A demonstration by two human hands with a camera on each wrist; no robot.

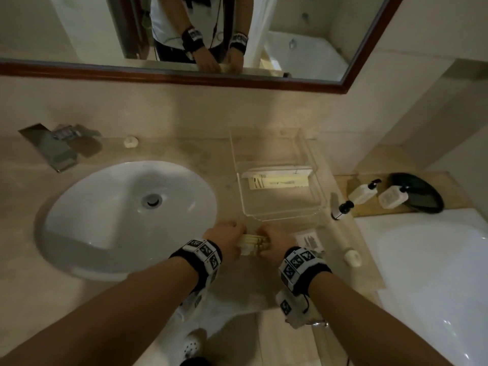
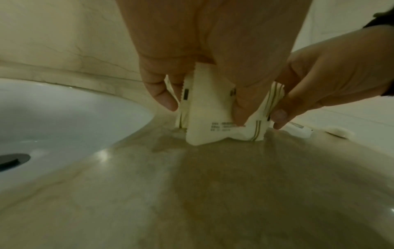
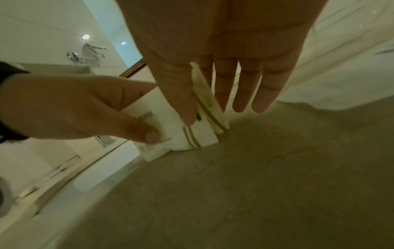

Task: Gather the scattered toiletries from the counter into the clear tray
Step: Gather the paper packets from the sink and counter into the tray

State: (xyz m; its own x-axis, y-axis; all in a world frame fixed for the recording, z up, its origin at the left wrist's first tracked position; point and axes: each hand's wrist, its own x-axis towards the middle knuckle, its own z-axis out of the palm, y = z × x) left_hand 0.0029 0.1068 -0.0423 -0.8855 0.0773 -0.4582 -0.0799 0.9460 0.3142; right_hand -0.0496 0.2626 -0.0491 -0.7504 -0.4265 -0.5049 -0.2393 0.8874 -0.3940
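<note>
A stack of white sachets (image 1: 252,244) with gold stripes stands on edge on the beige counter, just in front of the clear tray (image 1: 264,217). My left hand (image 1: 229,233) pinches the stack's left end between thumb and fingers. My right hand (image 1: 274,237) pinches its right end with thumb and forefinger, the other fingers straight. The left wrist view shows the sachets (image 2: 209,121) touching the counter, and the right wrist view shows the same sachets (image 3: 170,134). A flat white packet (image 1: 277,179) lies inside the tray.
A loose sachet (image 1: 309,240) and a small white cap-like piece (image 1: 352,257) lie right of my hands. Another white piece (image 1: 130,141) sits by the faucet (image 1: 58,146). The sink (image 1: 126,215) is to the left. Pump bottles (image 1: 364,192) and the bathtub (image 1: 435,273) are to the right.
</note>
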